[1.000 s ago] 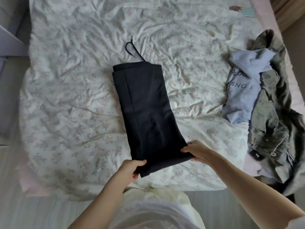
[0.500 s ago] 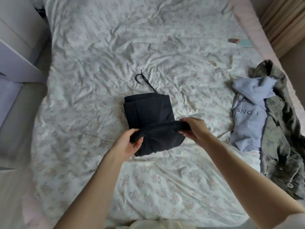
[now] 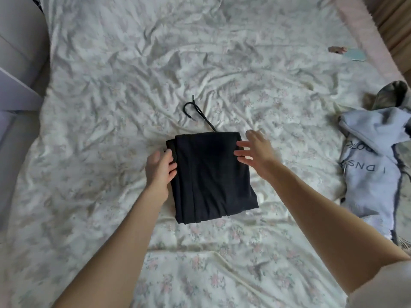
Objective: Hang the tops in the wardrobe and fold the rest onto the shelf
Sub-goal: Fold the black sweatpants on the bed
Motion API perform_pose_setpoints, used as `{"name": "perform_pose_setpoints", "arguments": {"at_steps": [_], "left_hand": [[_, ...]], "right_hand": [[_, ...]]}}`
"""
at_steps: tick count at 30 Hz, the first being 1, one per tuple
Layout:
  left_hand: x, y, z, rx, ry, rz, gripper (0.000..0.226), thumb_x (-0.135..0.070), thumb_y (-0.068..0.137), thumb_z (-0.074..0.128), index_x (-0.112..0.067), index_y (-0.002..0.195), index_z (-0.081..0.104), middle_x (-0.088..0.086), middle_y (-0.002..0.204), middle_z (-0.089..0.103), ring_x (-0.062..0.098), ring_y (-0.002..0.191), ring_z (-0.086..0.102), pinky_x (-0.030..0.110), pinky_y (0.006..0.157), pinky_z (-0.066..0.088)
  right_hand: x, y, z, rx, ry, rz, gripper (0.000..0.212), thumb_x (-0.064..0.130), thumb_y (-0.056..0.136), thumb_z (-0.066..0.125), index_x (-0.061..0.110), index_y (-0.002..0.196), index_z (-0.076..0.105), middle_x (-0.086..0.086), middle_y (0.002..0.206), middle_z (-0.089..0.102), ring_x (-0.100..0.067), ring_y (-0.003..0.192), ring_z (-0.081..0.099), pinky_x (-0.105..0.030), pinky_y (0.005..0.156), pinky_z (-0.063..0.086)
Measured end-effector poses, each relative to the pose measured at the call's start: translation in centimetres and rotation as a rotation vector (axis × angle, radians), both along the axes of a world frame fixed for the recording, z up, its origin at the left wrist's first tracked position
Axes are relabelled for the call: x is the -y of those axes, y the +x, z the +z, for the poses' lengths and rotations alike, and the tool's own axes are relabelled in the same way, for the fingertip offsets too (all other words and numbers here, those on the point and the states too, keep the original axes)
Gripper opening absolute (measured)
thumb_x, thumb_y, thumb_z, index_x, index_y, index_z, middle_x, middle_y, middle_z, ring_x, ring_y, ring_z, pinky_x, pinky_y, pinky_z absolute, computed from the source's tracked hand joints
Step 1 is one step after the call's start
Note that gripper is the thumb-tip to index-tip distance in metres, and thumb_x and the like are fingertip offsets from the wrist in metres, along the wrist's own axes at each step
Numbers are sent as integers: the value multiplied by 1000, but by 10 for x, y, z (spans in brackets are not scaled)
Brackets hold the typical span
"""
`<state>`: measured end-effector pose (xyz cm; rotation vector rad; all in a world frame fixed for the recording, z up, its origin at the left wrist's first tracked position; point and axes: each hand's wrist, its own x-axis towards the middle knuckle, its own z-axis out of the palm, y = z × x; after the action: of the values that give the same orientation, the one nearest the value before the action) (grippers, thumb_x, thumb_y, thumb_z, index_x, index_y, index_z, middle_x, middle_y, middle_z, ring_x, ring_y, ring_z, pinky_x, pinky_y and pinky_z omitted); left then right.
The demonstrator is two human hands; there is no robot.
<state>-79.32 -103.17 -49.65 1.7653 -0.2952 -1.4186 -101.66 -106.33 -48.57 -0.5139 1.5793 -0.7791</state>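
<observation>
Black trousers (image 3: 211, 176) lie folded in half on the floral bed sheet (image 3: 111, 107), their drawstring (image 3: 195, 112) trailing out past the far edge. My left hand (image 3: 160, 168) rests against the left side of the folded bundle, fingers loosely bent at its edge. My right hand (image 3: 255, 152) hovers with fingers spread over the bundle's far right corner, gripping nothing. A light blue printed top (image 3: 373, 156) lies crumpled at the right edge of the bed, partly on an olive jacket (image 3: 391, 94).
A small pale blue item (image 3: 355, 55) and a small brownish one (image 3: 337, 49) lie at the far right of the bed. White furniture (image 3: 15, 63) stands to the left of the bed. Curtains (image 3: 398, 23) hang at the top right.
Both hands carried the trousers' lower end up over the waist end, folding them in half, then let go. The view moved closer to the bed.
</observation>
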Motion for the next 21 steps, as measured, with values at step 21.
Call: {"name": "perform_pose_setpoints", "arguments": {"at_steps": [21], "left_hand": [[-81,-34,-61,723,59,-260,29,-25,98,47,-6,77,41,-1,66,42,23,68,43,31,63,35]], "right_hand": [[-94,-16,-69,-592,-81,133,15,24,93,51,10,89,54,7,76,58,-20,76,57,-30,60,44]]}}
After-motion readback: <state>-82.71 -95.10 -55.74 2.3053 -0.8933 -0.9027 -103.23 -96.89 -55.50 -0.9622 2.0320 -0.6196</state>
